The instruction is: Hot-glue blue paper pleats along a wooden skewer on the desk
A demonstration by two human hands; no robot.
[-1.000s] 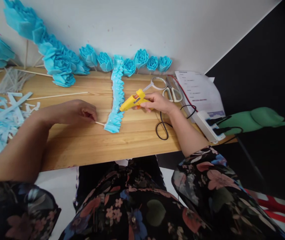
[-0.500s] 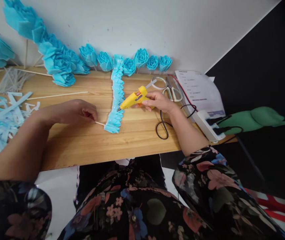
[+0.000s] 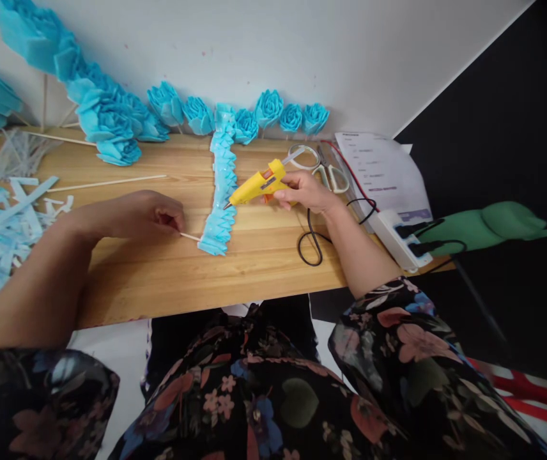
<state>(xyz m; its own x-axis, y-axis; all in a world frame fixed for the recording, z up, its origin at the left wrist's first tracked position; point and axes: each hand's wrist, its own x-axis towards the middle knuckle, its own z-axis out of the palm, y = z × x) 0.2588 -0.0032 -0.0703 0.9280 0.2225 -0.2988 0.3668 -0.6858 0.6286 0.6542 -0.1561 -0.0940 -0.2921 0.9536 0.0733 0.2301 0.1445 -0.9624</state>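
My left hand [image 3: 158,214] is closed on a thin wooden stick [image 3: 190,236], whose far end meets the near end of a pleated blue strip [image 3: 223,182]. The strip lies lengthwise on the wooden table, with shiny spots along it. In my right hand [image 3: 302,190] is a yellow hot glue gun [image 3: 259,184], fingers wrapped round its handle. Its nozzle points down and left, at the strip's lower part; whether it touches cannot be made out. A clear glue stick pokes out of the gun's back.
Blue flowers [image 3: 268,108] on sticks line the wall. White-handled scissors [image 3: 333,176], printed papers [image 3: 374,160] and a power strip [image 3: 400,239] lie right, with a black cord [image 3: 312,249] looping nearby. Paper scraps [image 3: 5,223], glue sticks [image 3: 17,153] and a loose stick [image 3: 110,184] are left.
The glue gun's nozzle has shifted slightly up along the pleated strip, toward the wall. My left hand keeps its hold on the stick. The whole view has moved a little.
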